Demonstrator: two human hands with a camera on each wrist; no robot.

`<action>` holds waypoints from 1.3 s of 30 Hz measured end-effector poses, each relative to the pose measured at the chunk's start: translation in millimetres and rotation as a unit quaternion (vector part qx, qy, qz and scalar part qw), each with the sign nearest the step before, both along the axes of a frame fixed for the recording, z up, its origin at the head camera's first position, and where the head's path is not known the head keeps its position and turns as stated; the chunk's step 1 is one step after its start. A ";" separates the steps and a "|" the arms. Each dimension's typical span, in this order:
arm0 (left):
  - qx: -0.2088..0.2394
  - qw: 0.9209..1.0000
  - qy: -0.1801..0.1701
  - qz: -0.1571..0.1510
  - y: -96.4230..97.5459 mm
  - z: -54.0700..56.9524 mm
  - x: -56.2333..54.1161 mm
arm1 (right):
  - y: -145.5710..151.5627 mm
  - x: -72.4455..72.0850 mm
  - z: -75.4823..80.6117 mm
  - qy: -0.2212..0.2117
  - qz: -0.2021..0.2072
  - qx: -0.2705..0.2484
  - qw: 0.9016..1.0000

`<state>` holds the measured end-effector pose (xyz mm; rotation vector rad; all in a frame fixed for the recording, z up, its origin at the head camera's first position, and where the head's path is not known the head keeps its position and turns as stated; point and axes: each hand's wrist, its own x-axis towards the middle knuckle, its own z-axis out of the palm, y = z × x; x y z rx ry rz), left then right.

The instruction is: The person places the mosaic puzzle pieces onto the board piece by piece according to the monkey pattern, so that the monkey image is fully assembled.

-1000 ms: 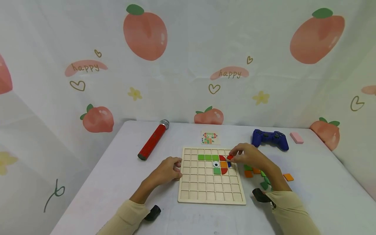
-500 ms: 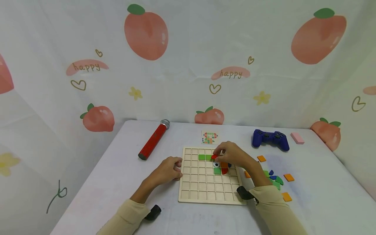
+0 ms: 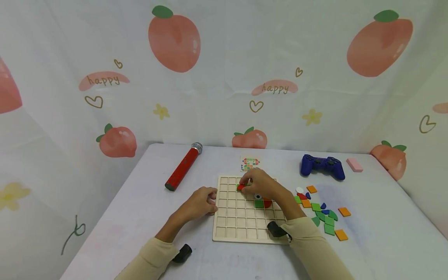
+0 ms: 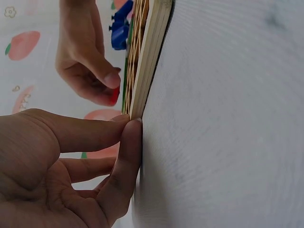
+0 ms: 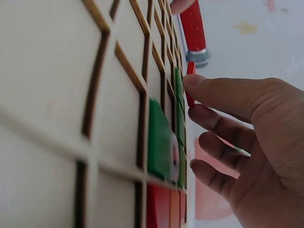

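A wooden grid board (image 3: 233, 223) lies on the white table. My left hand (image 3: 198, 203) pinches its left edge between thumb and index finger, as the left wrist view shows. My right hand (image 3: 263, 186) pinches a thin red piece (image 5: 191, 90) just above the upper rows, over the left end of the green squares. On the board, a green square (image 3: 259, 203), a red quarter-round piece (image 3: 267, 203) and a round eye piece (image 3: 258, 196) show. The right hand hides part of the upper row in the head view. A small pattern card (image 3: 249, 164) lies behind the board.
Loose green, orange, blue, red and white pieces, among them an orange square (image 3: 344, 212), are scattered right of the board. A blue game controller (image 3: 322, 166) and pink block (image 3: 354, 165) sit back right. A red microphone (image 3: 183, 168) lies back left.
My right hand has carried the red piece leftward across the board's upper row, from its right side to the left end of the green squares. The left hand has stayed at the edge.
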<state>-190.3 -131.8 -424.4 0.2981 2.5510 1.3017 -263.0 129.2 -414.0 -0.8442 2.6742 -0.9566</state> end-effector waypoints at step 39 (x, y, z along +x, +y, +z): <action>-0.003 1.000 -0.008 -0.005 -1.0 2.2 -2.9 | -35.9 0.3 0.4 0.044 0.013 0.032 0.998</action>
